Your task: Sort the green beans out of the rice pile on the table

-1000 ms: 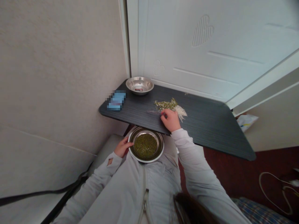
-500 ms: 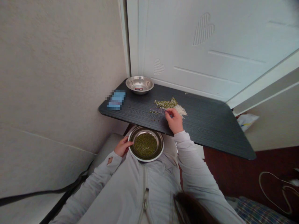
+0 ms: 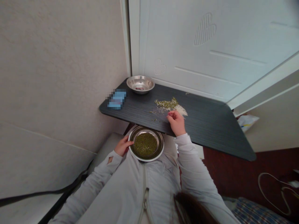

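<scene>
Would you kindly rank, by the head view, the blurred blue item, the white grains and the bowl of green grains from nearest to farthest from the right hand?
From the right hand:
1. White grains: just beyond its fingers.
2. Bowl of green grains: to its left, nearer the body.
3. Blurred blue item: far left on the table.

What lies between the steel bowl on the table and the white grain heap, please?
The head view shows bare tabletop, then a pile of mixed green and white grains.
</scene>
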{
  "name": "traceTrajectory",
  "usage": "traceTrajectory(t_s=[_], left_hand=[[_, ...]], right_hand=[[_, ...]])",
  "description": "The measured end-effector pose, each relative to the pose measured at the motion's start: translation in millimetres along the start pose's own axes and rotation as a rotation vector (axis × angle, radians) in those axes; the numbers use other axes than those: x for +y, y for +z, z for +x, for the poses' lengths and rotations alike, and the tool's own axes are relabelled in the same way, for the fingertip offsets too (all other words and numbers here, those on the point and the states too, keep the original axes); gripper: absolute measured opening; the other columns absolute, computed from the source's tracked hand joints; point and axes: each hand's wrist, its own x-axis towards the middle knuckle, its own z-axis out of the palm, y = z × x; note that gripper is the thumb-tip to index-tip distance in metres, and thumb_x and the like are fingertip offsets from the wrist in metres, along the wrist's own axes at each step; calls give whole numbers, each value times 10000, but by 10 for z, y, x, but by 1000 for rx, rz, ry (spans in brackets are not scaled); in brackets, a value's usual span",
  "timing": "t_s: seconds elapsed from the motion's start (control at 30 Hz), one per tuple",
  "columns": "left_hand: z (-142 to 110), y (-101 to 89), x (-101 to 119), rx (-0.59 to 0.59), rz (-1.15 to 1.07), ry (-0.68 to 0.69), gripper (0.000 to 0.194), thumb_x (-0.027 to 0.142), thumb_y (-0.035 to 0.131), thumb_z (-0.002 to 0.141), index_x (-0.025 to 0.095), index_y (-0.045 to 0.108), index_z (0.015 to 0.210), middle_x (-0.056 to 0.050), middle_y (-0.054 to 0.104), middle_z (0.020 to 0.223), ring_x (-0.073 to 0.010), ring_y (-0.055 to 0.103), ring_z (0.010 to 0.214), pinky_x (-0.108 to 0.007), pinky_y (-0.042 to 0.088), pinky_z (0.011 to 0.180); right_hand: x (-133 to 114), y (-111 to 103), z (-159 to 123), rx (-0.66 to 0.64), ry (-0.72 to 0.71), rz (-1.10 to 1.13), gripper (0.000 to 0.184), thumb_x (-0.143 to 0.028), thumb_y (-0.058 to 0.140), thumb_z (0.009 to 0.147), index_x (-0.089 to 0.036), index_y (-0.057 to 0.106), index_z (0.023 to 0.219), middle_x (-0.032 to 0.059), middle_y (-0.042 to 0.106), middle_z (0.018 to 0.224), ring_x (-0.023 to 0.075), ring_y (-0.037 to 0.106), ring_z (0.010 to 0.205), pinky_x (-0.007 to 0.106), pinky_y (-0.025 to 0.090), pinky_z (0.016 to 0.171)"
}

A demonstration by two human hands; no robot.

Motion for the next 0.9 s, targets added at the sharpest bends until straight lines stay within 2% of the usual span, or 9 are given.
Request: traceTrajectory(t_s=[0.13, 0.4, 0.67, 0.9], left_hand=[[2, -1, 1, 0, 4, 3, 385, 172, 657, 446, 109, 584, 818, -59, 629, 773, -234, 550, 786, -353, 397, 725], [-9, 13, 7, -6, -10, -7, 391, 175, 653, 448, 105, 576, 825, -54, 628, 759, -226, 557, 770, -354, 396, 730], [-27, 32, 16, -19, -17, -10, 367, 189, 657, 451, 118, 580, 803, -47, 634, 743, -221, 560, 749, -347, 404, 712], [-19, 26, 18, -14, -9, -11, 370, 182, 656, 452, 111, 576, 806, -51, 634, 739, -223, 562, 748, -345, 408, 707]], right_hand=[[-29, 2, -15, -49, 8, -48, 136, -223, 423, 591, -170, 482, 701, -20, 489, 602, 89, 424, 515, 226, 369, 530], [-60, -2, -28, -51, 10, -82, 139, -212, 428, 578, -167, 502, 687, -23, 502, 600, 86, 428, 512, 219, 359, 529], [-60, -28, -21, 125, 33, -89, 131, -221, 407, 586, -169, 495, 668, -34, 474, 564, 85, 399, 497, 212, 339, 514], [-60, -47, -20, 147, 25, -119, 104, -219, 388, 599, -175, 479, 624, -42, 436, 516, 85, 379, 482, 207, 322, 500]])
